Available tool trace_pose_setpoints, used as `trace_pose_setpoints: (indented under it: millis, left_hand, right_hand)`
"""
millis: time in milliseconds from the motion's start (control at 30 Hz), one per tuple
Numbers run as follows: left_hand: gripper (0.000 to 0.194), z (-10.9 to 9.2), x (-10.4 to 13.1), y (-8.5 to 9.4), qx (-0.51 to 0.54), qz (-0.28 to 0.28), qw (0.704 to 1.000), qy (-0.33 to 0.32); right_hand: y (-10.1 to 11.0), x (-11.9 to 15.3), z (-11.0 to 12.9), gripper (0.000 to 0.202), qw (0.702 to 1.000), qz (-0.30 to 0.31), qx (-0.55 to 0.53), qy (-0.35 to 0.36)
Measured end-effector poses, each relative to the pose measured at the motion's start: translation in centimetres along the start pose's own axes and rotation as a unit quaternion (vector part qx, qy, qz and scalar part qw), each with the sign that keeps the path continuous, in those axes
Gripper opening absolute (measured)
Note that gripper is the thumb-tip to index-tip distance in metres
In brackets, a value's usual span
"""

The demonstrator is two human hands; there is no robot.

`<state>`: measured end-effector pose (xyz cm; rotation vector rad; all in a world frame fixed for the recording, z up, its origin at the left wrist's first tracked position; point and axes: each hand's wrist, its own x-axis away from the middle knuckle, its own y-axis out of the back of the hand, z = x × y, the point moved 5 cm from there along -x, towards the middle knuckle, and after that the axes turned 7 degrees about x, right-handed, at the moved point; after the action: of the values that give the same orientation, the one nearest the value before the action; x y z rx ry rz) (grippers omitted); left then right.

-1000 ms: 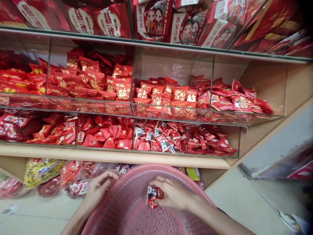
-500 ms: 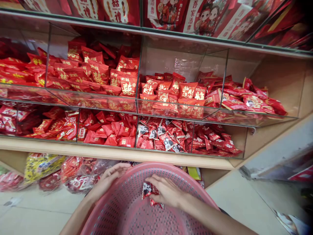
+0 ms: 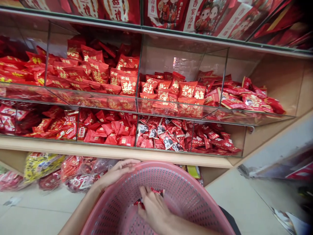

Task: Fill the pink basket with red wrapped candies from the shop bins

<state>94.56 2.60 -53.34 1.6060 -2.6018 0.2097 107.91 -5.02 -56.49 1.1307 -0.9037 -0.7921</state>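
A round pink plastic basket (image 3: pixel 202 195) with a perforated wall stands in front of me below the shelves. My left hand (image 3: pixel 119 171) holds its far left rim, fingers lying along the edge. My right hand (image 3: pixel 154 207) reaches down inside the basket with its fingers bent around small red candy packets (image 3: pixel 160 192). Parts of the packets stick out on both sides of the fingers; the rest is hidden under the hand. Similar red packets with black-and-white figures (image 3: pixel 167 138) fill a compartment of the lowest clear bin row, just beyond the basket.
Glass-fronted compartments hold heaps of red and gold packets (image 3: pixel 97 73). Larger red gift bags (image 3: pixel 168 14) stand on the top shelf. Beneath the wooden shelf edge (image 3: pixel 97 148) lie plastic bags of sweets, one yellow bag (image 3: pixel 44 166) among them. A pale tiled floor (image 3: pixel 31 212) surrounds the basket.
My right hand has moved lower and a little left inside the basket, with the packets now more covered. My left hand has slid slightly right along the rim.
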Motion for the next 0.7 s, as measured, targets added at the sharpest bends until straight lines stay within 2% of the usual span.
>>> trace_pose_setpoints:
  millis: [133,233,333,433,567,700]
  left_hand:
    - [0.034,0.8,0.2,0.3,0.062,-0.034,0.997,0.030]
    - [0.035,0.7,0.8,0.4,0.082,-0.051,0.995,0.032]
    - [0.036,0.7,1.2,0.4,0.093,-0.064,0.993,0.042]
    - [0.037,0.8,1.3,0.4,0.099,-0.070,0.992,0.046]
    - [0.038,1.2,1.0,0.4,0.108,-0.073,0.991,0.035]
    - [0.038,1.4,1.0,0.4,0.122,-0.078,0.989,0.035]
  right_hand:
    - [-0.2,-0.4,0.2,0.038,0.999,0.001,0.038,0.012]
    - [0.9,0.1,-1.4,0.035,0.999,-0.014,0.018,0.041]
    - [1.6,0.7,-3.7,0.051,0.995,-0.008,0.010,0.099]
    - [0.7,1.0,-5.6,0.069,0.992,0.025,0.010,0.123]
    - [-1.0,0.9,-6.3,0.070,0.995,0.048,0.030,0.084]
    - [-0.9,0.7,-6.1,0.063,0.997,0.046,0.054,-0.007]
